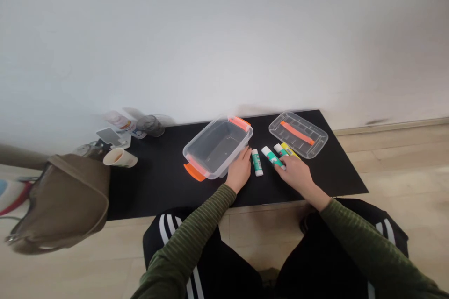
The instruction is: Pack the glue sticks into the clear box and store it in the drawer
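Note:
A clear plastic box [219, 147] with orange latches sits without its lid on the black table. My left hand [240, 170] rests along the box's right side, fingers stretched out, partly hidden by the angle. Just right of those fingers lies a green-and-white glue stick [257, 163], apart from the others. My right hand [296, 175] is closed on the lower end of another green-and-white glue stick [272, 156]. Beside it, partly covered by that hand, are a third green-and-white glue stick [279, 149] and a yellow one [289, 149].
The clear lid [298, 134] with an orange handle lies at the table's back right. To the left stand a paper cup [120, 158], a dark glass [150, 125], a spray can [124, 124] and a white device [112, 137]. A brown bag [70, 201] leans at the left edge.

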A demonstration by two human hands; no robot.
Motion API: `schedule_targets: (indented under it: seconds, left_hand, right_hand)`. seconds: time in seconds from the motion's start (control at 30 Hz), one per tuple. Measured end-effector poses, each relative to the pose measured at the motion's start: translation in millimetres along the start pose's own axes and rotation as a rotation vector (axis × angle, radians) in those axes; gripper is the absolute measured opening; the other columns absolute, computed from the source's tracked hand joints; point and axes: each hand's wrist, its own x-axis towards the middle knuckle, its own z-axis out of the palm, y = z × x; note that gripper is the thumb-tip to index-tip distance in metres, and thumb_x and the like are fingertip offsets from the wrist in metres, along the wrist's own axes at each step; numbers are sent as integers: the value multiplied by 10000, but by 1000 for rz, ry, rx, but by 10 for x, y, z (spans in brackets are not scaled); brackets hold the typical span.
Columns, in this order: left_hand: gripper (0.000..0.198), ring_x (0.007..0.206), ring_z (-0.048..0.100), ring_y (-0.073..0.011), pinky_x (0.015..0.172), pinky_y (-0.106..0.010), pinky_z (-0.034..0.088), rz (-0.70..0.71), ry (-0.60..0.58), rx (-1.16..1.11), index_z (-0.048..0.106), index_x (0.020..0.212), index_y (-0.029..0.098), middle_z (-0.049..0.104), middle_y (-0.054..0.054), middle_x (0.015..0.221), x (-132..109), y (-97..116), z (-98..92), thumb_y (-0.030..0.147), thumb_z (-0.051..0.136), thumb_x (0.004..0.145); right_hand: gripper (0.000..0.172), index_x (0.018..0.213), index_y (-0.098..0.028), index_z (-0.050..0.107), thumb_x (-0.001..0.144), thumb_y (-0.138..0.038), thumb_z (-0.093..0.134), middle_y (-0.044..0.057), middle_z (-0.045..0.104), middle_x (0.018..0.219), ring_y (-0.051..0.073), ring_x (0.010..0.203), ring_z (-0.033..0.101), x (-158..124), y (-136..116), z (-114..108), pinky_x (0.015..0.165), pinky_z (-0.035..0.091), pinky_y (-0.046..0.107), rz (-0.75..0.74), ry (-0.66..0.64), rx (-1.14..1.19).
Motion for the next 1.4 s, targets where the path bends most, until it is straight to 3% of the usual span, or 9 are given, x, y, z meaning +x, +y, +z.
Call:
schedule_targets:
  seconds: [0.2,0.4,0.6,0.77,0.9,1.1,1.4]
  left_hand:
    - [476,1165,601,-252,883,-352,533,3,-58,216,388,1417,166,428,-162,1480,-11,-50,117,136,355,943]
    - [355,940,641,-203,783,-313,524,24,-81,242,455,1291,169,506,-142,1291,-64,-11,107,138,368,948]
    - [240,939,613,-197,830,-319,500,-19,-119,162,491,1141,179,506,-115,1177,-120,46,41,118,396,929]
    - [202,903,624,-205,807,-329,498,-90,-146,119,481,1122,184,555,-98,1107,-145,87,-57,150,398,941]
    - [189,942,633,-221,827,-346,500,-120,-124,58,486,1108,186,585,-99,1101,-160,107,-117,156,446,926]
    - [213,1041,617,-225,910,-378,497,-116,-31,-68,492,1102,196,599,-98,1101,-198,74,-148,138,489,897]
    - [217,1059,599,-232,952,-444,505,-176,41,-347,518,1103,171,591,-112,1104,-194,42,-137,138,470,894]
  right_hand:
    - [313,1071,-157,629,920,-394,491,151,668,1070,282,1068,568,93,12,147,764,462,334,-8,-12,-168]
    - [311,1098,-146,606,902,-377,534,176,627,1124,313,1140,506,88,-22,153,692,463,332,-35,1,-264]
    - [228,1053,-142,602,898,-298,540,167,616,1084,297,1076,527,124,-41,139,670,444,325,-83,65,-273]
    - [229,999,-170,611,962,-337,459,104,652,996,226,976,594,105,-203,193,758,435,298,-217,41,-79]
    - [314,1008,-164,607,968,-433,448,96,672,970,207,872,638,109,-392,309,692,420,276,-141,-59,-47]
    - [375,1052,-131,596,944,-468,474,136,677,1012,241,879,660,222,-571,377,686,436,291,-60,-164,-105]
    - [314,1024,-130,622,906,-403,525,147,673,1036,244,923,658,198,-540,349,685,455,285,-77,-189,-159]
